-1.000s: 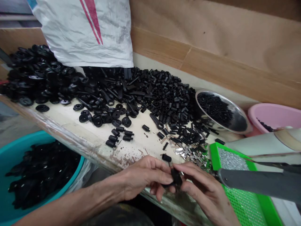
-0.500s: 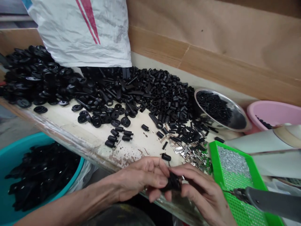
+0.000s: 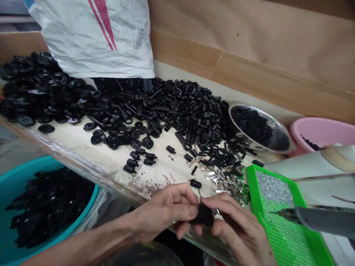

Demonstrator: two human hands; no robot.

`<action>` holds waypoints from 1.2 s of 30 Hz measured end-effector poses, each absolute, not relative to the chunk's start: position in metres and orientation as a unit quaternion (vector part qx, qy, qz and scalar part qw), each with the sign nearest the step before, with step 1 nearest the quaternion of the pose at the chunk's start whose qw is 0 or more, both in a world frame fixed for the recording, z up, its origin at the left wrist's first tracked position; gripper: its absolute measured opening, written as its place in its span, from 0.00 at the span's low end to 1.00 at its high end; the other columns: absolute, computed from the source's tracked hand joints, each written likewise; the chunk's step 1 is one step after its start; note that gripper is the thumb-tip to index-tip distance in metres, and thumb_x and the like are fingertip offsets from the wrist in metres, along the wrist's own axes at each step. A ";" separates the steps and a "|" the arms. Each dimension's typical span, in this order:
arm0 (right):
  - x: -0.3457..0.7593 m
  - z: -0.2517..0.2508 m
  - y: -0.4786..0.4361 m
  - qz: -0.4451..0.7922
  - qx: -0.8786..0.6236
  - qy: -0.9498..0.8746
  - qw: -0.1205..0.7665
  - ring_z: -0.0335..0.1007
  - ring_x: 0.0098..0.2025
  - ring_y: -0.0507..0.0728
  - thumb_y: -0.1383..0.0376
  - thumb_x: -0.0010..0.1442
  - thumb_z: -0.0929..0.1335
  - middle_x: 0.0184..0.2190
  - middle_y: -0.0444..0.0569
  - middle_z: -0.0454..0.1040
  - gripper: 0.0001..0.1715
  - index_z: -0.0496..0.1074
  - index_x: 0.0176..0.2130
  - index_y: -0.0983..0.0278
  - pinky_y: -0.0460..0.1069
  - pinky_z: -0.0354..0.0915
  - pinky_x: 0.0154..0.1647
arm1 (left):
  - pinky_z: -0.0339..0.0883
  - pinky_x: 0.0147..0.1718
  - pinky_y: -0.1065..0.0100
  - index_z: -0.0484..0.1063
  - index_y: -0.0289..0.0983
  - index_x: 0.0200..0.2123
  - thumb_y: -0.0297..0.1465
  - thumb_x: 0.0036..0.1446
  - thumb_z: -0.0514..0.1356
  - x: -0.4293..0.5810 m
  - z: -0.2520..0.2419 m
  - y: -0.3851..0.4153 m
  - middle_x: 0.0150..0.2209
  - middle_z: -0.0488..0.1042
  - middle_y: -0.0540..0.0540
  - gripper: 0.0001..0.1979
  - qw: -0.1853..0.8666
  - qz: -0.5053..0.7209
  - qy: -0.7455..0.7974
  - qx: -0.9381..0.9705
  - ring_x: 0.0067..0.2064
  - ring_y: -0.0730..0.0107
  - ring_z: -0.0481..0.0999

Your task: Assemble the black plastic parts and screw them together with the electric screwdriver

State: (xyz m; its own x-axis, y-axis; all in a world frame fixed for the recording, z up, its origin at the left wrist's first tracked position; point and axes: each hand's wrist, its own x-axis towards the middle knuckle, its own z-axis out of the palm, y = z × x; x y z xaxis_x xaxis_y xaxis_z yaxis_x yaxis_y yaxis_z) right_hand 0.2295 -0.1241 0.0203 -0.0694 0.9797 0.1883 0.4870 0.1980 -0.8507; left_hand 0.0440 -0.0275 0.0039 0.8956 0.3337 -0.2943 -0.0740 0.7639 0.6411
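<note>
Between both hands, just over the table's front edge, is a small black plastic part (image 3: pixel 204 215), largely covered by fingers. My left hand (image 3: pixel 169 210) pinches it from the left with thumb and fingertips. On its other side my right hand (image 3: pixel 238 221) grips it, and a bit of shiny metal (image 3: pixel 216 211) shows by those fingers. Just beyond the hands lies a loose black plastic sleeve (image 3: pixel 195 183). Flat metal clips (image 3: pixel 226 181) are scattered to its right, and several capped black cylinders (image 3: pixel 133 162) lie to the left.
Black plastic parts (image 3: pixel 196 111) are heaped along the back. A steel bowl (image 3: pixel 285 149) of black pieces and a pink basin (image 3: pixel 327 127) stand right. A power screwdriver (image 3: pixel 318 220) hangs over a green tray (image 3: pixel 298 236) of small metal pieces. A teal tub (image 3: pixel 95 192) sits lower left.
The screwdriver has shifted slightly up and to the left over the green tray. Both hands keep hold of the black part, with only slight finger movement.
</note>
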 end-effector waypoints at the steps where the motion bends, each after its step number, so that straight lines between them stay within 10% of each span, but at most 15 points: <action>1: 0.230 0.021 -0.124 0.316 -0.545 -0.665 0.400 0.73 0.39 0.53 0.60 0.63 0.67 0.38 0.45 0.75 0.15 0.70 0.50 0.52 0.44 0.70 0.38 | 0.52 0.19 0.78 0.65 0.36 0.34 0.35 0.55 0.62 0.044 0.003 -0.027 0.25 0.74 0.47 0.11 0.933 0.084 0.177 0.303 0.17 0.82 0.62; 25: 0.204 -0.004 -0.112 0.166 -0.674 -0.627 0.353 0.74 0.27 0.48 0.64 0.61 0.67 0.33 0.44 0.75 0.14 0.69 0.48 0.61 0.39 0.71 0.28 | 0.59 0.38 0.71 0.72 0.37 0.32 0.18 0.44 0.54 0.061 -0.016 -0.035 0.32 0.69 0.51 0.14 0.530 0.214 0.396 0.718 0.36 0.71 0.67; 33: 0.204 -0.005 -0.107 0.171 -0.675 -0.635 0.333 0.72 0.24 0.48 0.62 0.62 0.67 0.31 0.44 0.75 0.13 0.71 0.47 0.62 0.39 0.70 0.25 | 0.64 0.29 0.72 0.72 0.35 0.35 0.28 0.53 0.55 0.050 -0.010 -0.017 0.29 0.71 0.49 0.08 0.733 0.113 0.283 0.608 0.30 0.71 0.71; 36: 0.203 -0.008 -0.105 0.206 -0.707 -0.589 0.333 0.72 0.22 0.49 0.59 0.62 0.66 0.28 0.45 0.76 0.14 0.72 0.45 0.63 0.41 0.68 0.21 | 0.58 0.25 0.75 0.70 0.35 0.31 0.23 0.48 0.55 0.049 -0.011 -0.015 0.23 0.66 0.54 0.07 0.656 0.146 0.348 0.653 0.25 0.76 0.64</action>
State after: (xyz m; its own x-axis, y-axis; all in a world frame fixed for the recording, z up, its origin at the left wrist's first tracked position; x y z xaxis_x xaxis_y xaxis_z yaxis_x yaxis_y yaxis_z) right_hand 0.2027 -0.1046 -0.0084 0.2218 0.9699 0.1003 0.6950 -0.0851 -0.7140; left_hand 0.0492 -0.0154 -0.0108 0.7146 0.6469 -0.2661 0.2626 0.1045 0.9592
